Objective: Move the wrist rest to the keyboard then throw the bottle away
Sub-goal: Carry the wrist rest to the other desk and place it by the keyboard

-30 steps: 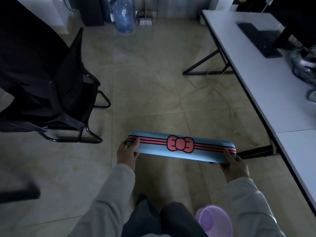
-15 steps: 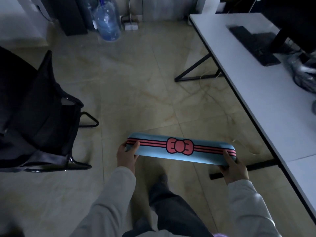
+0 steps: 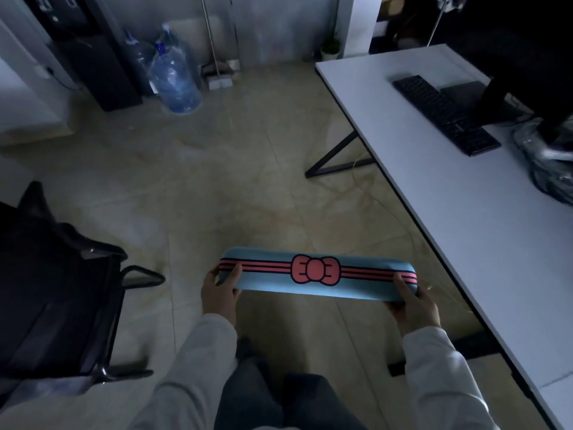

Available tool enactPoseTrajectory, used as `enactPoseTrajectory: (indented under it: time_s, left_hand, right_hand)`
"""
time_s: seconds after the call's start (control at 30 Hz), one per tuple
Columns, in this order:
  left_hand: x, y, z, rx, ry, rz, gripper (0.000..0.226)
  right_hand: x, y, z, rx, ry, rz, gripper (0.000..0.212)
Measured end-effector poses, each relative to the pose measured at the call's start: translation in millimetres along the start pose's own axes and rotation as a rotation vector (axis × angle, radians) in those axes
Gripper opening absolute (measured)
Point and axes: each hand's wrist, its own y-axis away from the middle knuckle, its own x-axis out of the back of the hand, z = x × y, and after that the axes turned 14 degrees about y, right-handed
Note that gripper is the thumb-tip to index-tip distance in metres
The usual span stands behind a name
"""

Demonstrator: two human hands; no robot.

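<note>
Dim room, tiled floor [image 3: 217, 181] underfoot, and a long white surface [image 3: 465, 212] running along my right side with a black keyboard [image 3: 443, 114] lying near its far end. I have the wrist rest [image 3: 316, 276] out in front of me at about waist level, held over the floor and not yet touching anything; it sits well apart from the keyboard, so I judge the carry is only partway done. My left hand [image 3: 218, 293] grips the left end, thumb on top across the pink stripes and the fingers [image 3: 223, 274] curled beneath; my right hand [image 3: 414, 302] does the same at the right end, thumb laid over the top. Both sets of fingers are pressed closed around the pad's ends.

It spans straight between my hands without sagging, so I take it for a light foam or gel bar with enough body to keep its line, soft at the surface under my thumbs. The printed top looks smooth and could slide a little in a loose grip, so holding both ends seems right to me; a single grip at the middle, over the bow, would probably also balance it. Nothing about it looks fragile. Setting it down should need only lining its long edge up with the near side of the keyboard.

I cannot pick out the bottle to be thrown away; a large water jug [image 3: 175, 79] stands by the far wall, and a dark chair [image 3: 55, 290] sits at my left
</note>
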Motion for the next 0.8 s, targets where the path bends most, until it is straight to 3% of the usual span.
enactPoseTrajectory:
  time_s: [0.33, 0.47, 0.7, 0.8]
  left_hand:
    - [-109.9, -82.5, 22.3, 0.036, -0.118, -0.173, 0.043]
    - [-157.3, -133.1, 34.6, 0.037, -0.203, -0.239, 0.046]
    - [-232.7, -218.1, 56.8, 0.118, -0.290, -0.376, 0.050]
    - [-256.8, -247.1, 59.1, 0.220, -0.259, -0.404, 0.039]
  right_hand:
    - [-32.4, -62.4, -47.2, 0.002, -0.155, 0.113, 0.010]
    - [-58.2, -89.4, -72.4, 0.004, -0.238, 0.163, 0.001]
    - [-102.5, -130.6, -113.5, 0.019, -0.298, 0.255, 0.010]
    - [-118.3, -146.4, -126.5, 0.008, -0.298, 0.309, 0.012]
